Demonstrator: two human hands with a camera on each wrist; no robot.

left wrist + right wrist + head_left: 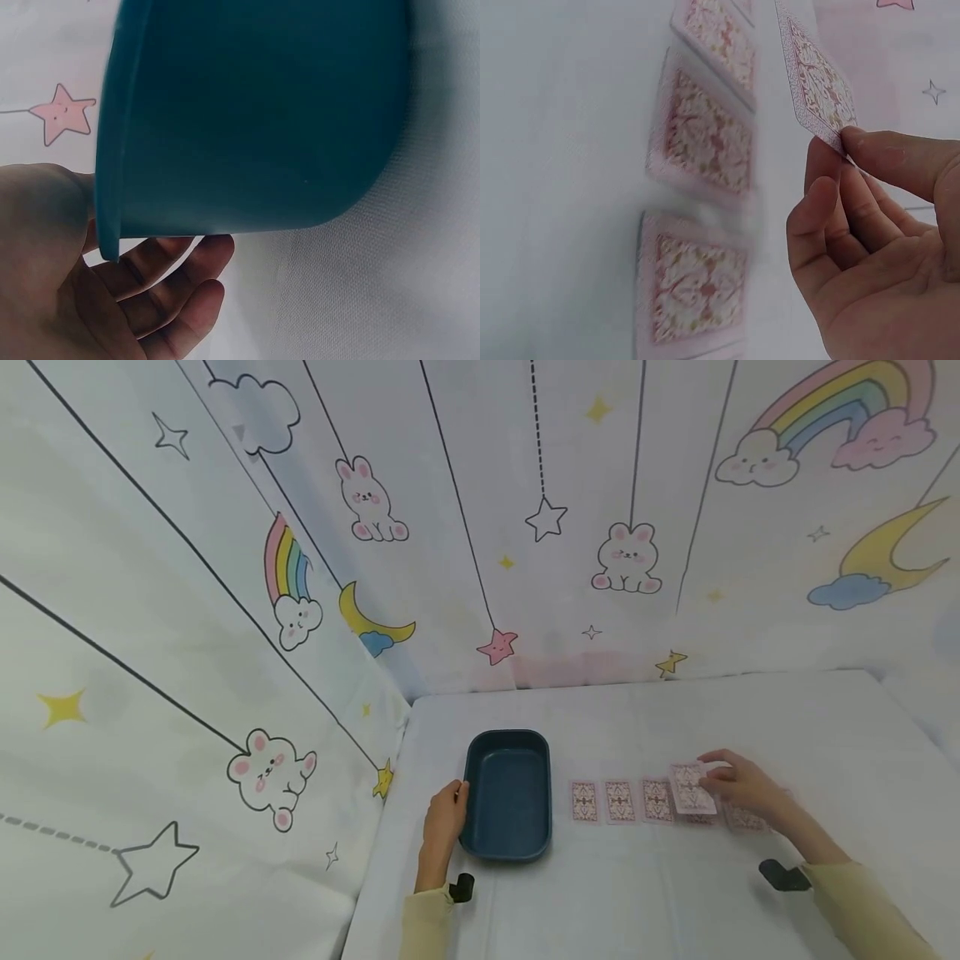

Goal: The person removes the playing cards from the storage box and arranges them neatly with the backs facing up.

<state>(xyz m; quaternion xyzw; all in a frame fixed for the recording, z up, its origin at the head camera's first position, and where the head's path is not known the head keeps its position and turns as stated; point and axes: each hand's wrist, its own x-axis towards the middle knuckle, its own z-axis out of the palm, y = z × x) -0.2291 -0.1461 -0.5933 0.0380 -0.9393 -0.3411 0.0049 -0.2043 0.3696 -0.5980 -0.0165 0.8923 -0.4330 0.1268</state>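
A playing card (691,787) with a reddish patterned back is pinched between thumb and fingers of my right hand (742,785), raised over a row of similar cards. In the right wrist view the held card (819,82) stands tilted, and two cards (705,135) show whole below it. The row runs from a card (584,802) near the tray to a card (746,819) partly hidden under the right hand. My left hand (447,814) grips the left side of a deep blue tray (467,835). In the left wrist view its fingers (187,315) lie beside the tray wall (247,150).
A white cloth covers the table (600,902). Behind and to the left hang white sheets (450,543) printed with rabbits, stars and rainbows. Dark wrist-worn pieces sit at the left cuff (462,887) and the right cuff (783,876).
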